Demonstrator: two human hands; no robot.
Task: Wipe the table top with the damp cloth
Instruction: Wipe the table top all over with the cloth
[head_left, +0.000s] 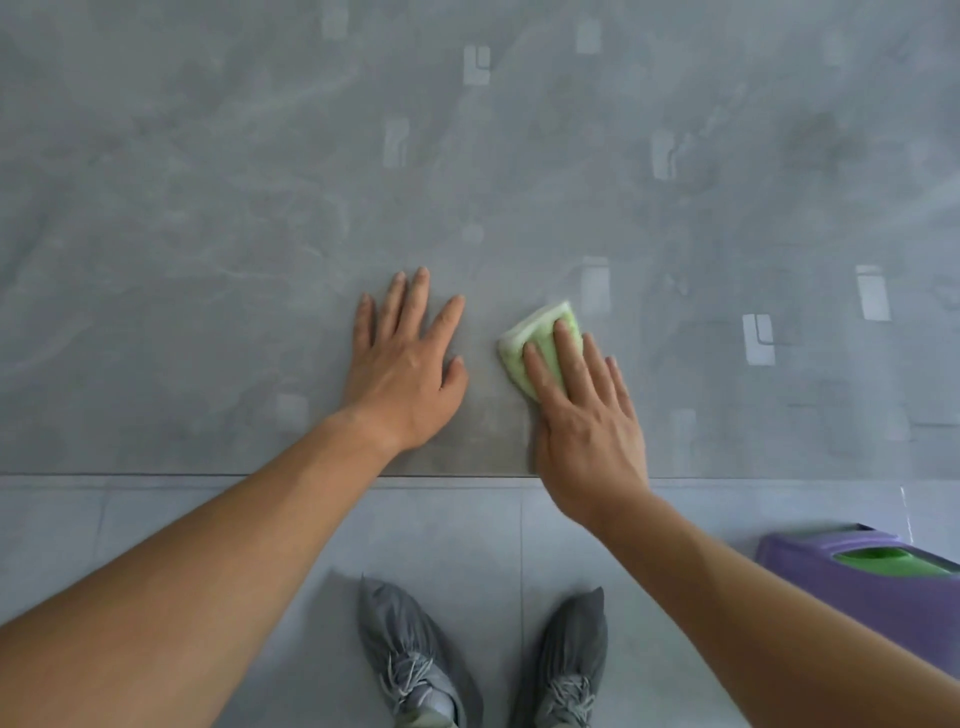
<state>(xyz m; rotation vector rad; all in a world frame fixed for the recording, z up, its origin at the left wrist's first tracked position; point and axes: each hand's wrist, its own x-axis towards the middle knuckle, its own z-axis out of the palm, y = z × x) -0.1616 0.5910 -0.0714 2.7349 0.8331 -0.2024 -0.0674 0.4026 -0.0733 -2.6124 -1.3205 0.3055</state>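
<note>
A grey, marble-patterned table top (260, 208) fills the upper two thirds of the head view. A folded light-green cloth (540, 338) lies on it near the front edge, right of centre. My right hand (587, 410) presses flat on the cloth with straight fingers, covering its near half. My left hand (405, 364) rests flat on the bare table with fingers spread, just left of the cloth and not touching it.
The table's front edge (208, 474) runs straight across the view. Below it is a grey tiled floor (156, 530) and my two feet in grey shoes (410, 654). A purple container with a green inside (872, 566) stands on the floor at the lower right.
</note>
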